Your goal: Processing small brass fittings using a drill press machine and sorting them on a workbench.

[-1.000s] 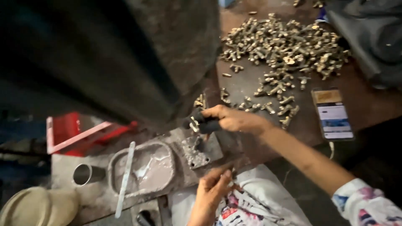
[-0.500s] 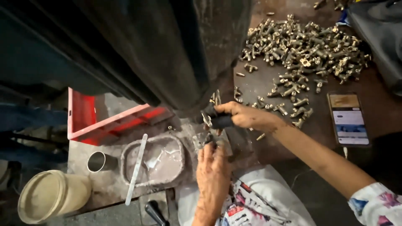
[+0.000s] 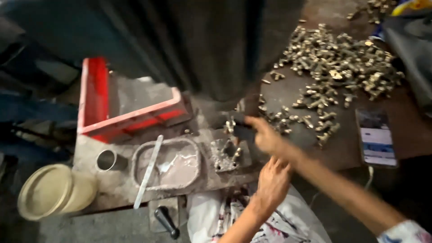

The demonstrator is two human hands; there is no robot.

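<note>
Two bare hands work at a grimy metal fixture plate: the right hand pinches a dark tool holding small brass fittings just above it, likely mid-loading. The left hand hovers nearby, fingers loose and empty. More fittings heap on the brown workbench.

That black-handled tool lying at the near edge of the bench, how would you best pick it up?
Grip the black-handled tool by its rounded handle, coming from above and from the near side. The handle lies flat, angled toward the bench edge, with free space around its knobbed end. Its upper end meets a grey metal plate, so there is less room there. This is a judgement; the picture is somewhat blurred.
</note>
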